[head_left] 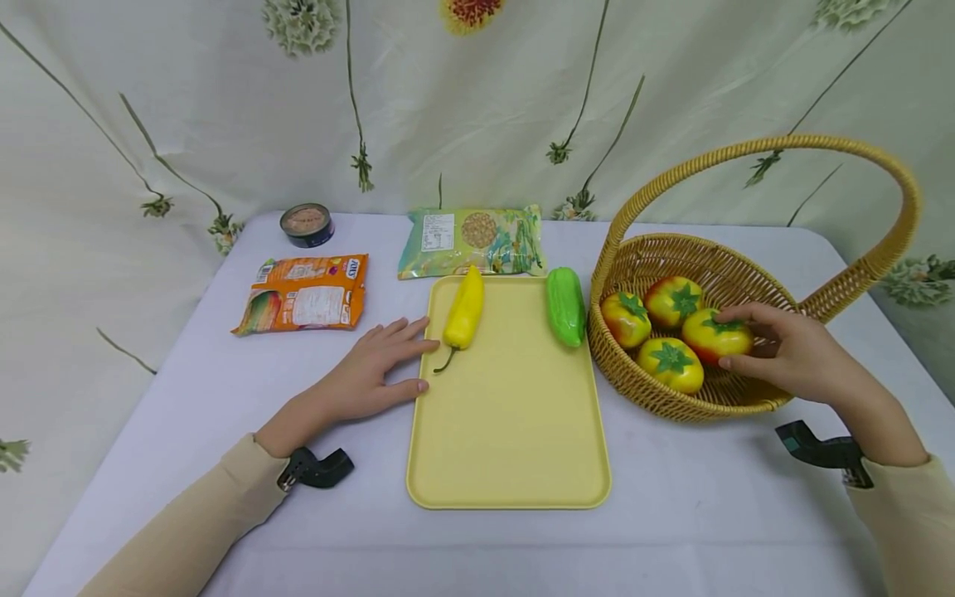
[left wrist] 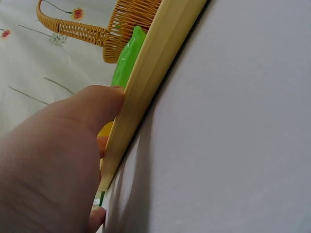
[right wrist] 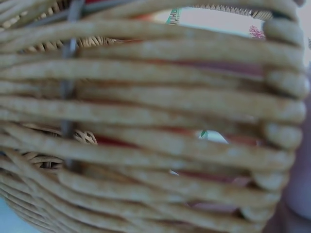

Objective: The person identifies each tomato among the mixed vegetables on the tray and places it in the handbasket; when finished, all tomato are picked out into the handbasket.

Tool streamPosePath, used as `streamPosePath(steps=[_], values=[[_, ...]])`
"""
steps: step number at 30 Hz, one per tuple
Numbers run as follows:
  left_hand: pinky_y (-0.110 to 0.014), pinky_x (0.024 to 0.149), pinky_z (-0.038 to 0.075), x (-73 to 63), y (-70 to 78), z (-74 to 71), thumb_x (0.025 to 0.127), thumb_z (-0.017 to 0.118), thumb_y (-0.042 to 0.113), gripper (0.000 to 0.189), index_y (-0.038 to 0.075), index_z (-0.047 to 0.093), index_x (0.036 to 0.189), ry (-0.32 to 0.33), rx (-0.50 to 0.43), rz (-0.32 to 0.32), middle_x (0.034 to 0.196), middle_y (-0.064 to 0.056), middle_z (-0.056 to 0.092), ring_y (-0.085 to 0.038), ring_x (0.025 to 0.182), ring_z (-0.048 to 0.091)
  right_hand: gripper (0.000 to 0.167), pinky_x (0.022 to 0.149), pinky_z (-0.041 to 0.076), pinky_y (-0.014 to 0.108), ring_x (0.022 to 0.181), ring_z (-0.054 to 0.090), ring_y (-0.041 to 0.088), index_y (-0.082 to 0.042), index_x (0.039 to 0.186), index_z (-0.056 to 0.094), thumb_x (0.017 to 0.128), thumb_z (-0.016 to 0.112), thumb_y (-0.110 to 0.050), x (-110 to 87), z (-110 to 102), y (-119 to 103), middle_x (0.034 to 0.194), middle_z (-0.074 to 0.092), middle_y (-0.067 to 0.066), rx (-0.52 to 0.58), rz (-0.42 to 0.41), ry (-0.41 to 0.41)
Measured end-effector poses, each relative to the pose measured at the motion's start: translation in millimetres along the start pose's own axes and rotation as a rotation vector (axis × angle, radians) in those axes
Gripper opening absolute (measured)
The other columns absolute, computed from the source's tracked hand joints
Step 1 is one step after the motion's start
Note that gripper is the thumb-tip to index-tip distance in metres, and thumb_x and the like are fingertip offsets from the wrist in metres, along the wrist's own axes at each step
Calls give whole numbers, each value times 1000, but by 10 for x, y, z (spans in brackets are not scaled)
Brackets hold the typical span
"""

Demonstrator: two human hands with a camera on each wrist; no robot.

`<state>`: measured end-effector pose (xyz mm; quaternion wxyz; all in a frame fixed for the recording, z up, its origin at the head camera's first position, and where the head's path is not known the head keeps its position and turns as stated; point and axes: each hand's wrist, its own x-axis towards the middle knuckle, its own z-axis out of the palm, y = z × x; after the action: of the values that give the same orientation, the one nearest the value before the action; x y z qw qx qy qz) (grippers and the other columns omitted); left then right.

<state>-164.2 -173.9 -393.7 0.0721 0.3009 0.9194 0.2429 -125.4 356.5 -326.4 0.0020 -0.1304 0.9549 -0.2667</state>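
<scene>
My right hand (head_left: 791, 348) reaches into the wicker basket (head_left: 753, 405), its thumb and fingers curled round a yellow-red persimmon (head_left: 709, 336). Beside it in the basket lie another persimmon at the front (head_left: 671, 366), one at the left (head_left: 625, 320) and one behind (head_left: 674, 300). Woven basket strands (right wrist: 146, 107) fill the right wrist view and mostly hide that hand. With fingers spread, my left hand (head_left: 376, 369) touches the left edge of the yellow tray (head_left: 511, 431). On the tray lie a yellow pepper (head_left: 466, 311) and, at its right edge, a green pepper-like vegetable (head_left: 566, 307).
Behind the tray lies a green snack bag (head_left: 477, 242). Left of it are an orange packet (head_left: 304, 294) and a small round can (head_left: 307, 225). The basket's tall handle (head_left: 776, 143) arches over its opening. A floral cloth (head_left: 448, 108) hangs behind the table.
</scene>
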Motion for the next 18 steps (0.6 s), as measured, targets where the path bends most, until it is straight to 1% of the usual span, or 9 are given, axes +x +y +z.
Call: streamPosePath(steps=[3,7,9,12,18], values=[[-68,124,14,-2,9,-1,95,67,41,61,19,53,150,0,-2,0,168,-8,31,-42,156,23,48,74,63,49,102,66,51,-2,126,62,82,83,-4,-1,9,-1,123,63,28,-7,-2,-5],[-68,125,14,-7,14,-2,95,67,41,61,19,53,150,-3,-6,-3,168,-8,31,-41,157,22,47,70,63,38,99,67,46,-3,123,63,81,84,-4,0,23,-4,119,65,27,-17,-11,-6],[-68,125,13,-5,10,0,95,67,41,61,19,53,150,-3,-2,-3,169,-8,31,-42,156,22,46,70,62,37,98,67,45,-2,122,63,81,84,-4,-1,29,-5,117,66,27,-26,-20,0],[-68,125,13,-5,7,0,95,67,41,61,19,53,150,-3,-2,-4,169,-8,30,-42,157,22,46,69,62,39,97,68,44,-2,121,64,80,85,-5,0,40,-7,115,68,26,-50,-40,12],[-67,125,14,-10,4,2,95,67,41,60,19,53,150,3,-6,3,168,-8,31,-42,156,23,43,78,60,53,96,70,38,-4,116,67,78,87,-7,-1,52,-22,109,72,20,-119,-83,26]])
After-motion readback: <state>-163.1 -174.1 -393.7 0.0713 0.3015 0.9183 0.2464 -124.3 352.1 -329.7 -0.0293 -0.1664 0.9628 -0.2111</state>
